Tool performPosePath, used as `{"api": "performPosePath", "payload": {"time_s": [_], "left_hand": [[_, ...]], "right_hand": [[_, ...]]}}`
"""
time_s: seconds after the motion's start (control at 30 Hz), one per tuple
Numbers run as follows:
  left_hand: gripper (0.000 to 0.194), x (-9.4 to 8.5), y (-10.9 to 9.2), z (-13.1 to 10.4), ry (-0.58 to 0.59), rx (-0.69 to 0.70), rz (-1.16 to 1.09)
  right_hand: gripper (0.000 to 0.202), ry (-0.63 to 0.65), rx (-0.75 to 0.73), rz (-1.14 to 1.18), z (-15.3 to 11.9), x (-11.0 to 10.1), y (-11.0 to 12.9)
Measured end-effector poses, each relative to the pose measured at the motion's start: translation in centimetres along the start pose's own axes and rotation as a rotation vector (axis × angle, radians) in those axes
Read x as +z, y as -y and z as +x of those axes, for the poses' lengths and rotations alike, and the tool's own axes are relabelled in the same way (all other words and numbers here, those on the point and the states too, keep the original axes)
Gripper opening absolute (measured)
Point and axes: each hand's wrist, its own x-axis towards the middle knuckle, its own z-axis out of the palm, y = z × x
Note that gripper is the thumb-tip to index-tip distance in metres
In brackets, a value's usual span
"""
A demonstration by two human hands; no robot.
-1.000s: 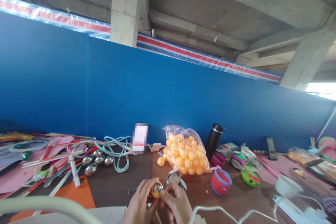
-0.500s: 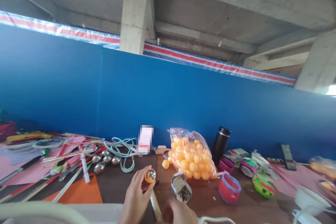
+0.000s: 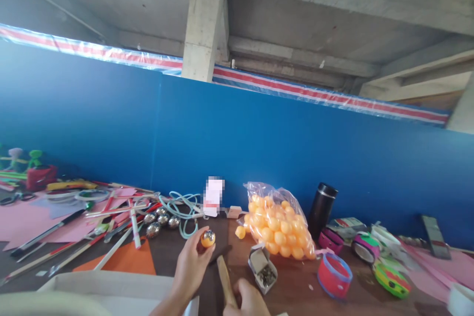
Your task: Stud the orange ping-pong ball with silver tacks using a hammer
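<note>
My left hand (image 3: 189, 264) holds up an orange ball (image 3: 207, 243) with a shiny silver top, pinched between thumb and fingers. Low in the view, my right hand (image 3: 247, 300) is closed around the lower end of a wooden-handled hammer (image 3: 225, 279); its dark, narrow head points away from me, just right of the left hand. Beside the right hand stands an open small cardboard box (image 3: 262, 267) with small metal pieces inside. A loose orange ball (image 3: 240, 232) lies beyond the hands, next to a clear bag of orange balls (image 3: 278, 227).
Several silver balls (image 3: 153, 229) and a light-blue cord (image 3: 188, 207) lie at the left. A white tray (image 3: 111, 281) is at the front left. Sticks and paper crowd the far left. A black bottle (image 3: 323, 207) and a red ring-shaped container (image 3: 334, 276) stand at the right.
The view has shifted left, so the table's things appear further right. My left hand has turned the ball slightly, and the hammer shows more plainly as both hands draw a little apart.
</note>
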Motion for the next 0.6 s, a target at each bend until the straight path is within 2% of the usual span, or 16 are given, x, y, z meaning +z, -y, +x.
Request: {"api": "performPosePath", "payload": {"time_s": [0.1, 0.2, 0.33, 0.4, 0.5, 0.6], "left_hand": [[0.040, -0.1, -0.2, 0.2, -0.023, -0.049, -0.017], [0.040, -0.1, -0.5, 0.4, -0.044, -0.086, -0.035], [0.040, 0.1, -0.7, 0.4, -0.053, -0.108, -0.053], [0.042, 0.2, -0.7, 0.4, -0.047, -0.109, -0.062], [0.044, 0.2, -0.5, 0.4, -0.035, -0.113, -0.071], [0.044, 0.2, -0.2, 0.4, -0.019, -0.118, -0.080]], "right_hand": [[0.015, 0.010, -0.015, 0.290, 0.0, -1.3, 1.6], [0.015, -0.045, -0.031, 0.488, -0.4, -2.3, 2.8], [0.017, -0.156, -0.216, 0.450, -0.7, -2.5, 3.1], [0.016, -0.198, -0.263, 0.376, -0.8, -2.3, 2.9], [0.015, -0.227, -0.259, 0.331, -0.7, -2.0, 2.6], [0.013, -0.213, -0.202, 0.416, -0.5, -1.9, 2.4]]}}
